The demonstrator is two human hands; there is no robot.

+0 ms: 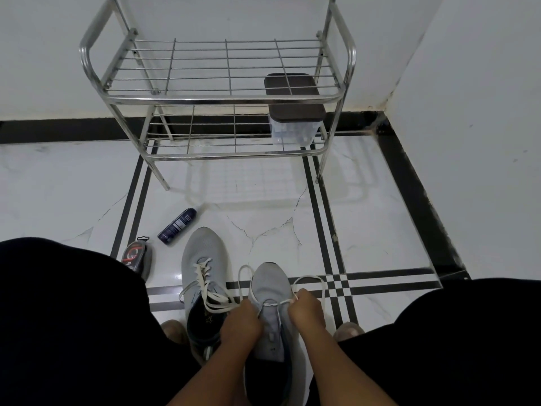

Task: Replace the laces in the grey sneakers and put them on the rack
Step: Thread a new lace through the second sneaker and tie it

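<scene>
right sneaker (270,291) between hands | left hand (240,322), right hand (306,307) each pinching white lace (311,279) | left sneaker (205,259) beside, laced

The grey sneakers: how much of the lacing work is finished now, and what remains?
The left sneaker already carries a white lace through its eyelets, ends loose. In hand: the right sneaker, where the left hand and right hand each pull an end of its lace, only the lowest row threaded. Left: finish it, then put both on the rack, which holds no shoes yet.
</scene>
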